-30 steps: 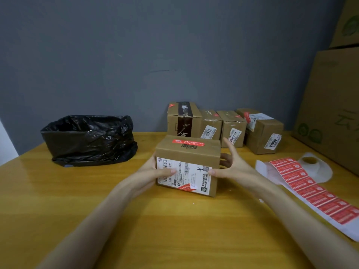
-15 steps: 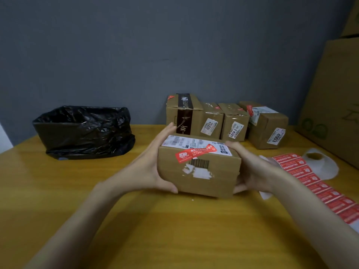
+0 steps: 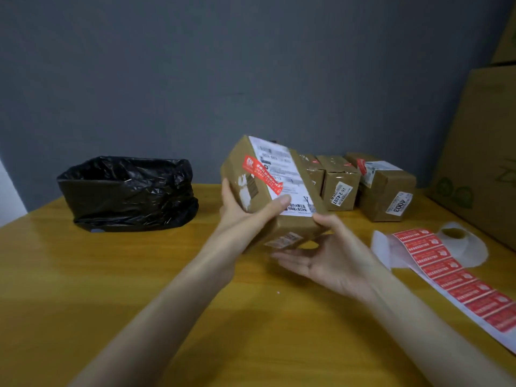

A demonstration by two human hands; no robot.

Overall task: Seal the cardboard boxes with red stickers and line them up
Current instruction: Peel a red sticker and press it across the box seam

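Head view: left hand [image 3: 245,216] grips a tilted cardboard box [image 3: 293,224] in the air above the surface [image 3: 251,331]; right hand [image 3: 329,261] lies open just beneath — a one-handed hold may slip, dropping it.

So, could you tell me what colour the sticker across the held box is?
The sticker on the cardboard box is red with white print; head view.

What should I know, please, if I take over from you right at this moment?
Left hand grips the held box, lifted and tilted above the table.
Right hand is open, palm up beneath it.
Done: a red sticker crosses the box's label edge.
Other boxes stand in a row by the wall; the sticker strip lies at right.
Left: probably set this box into the row.
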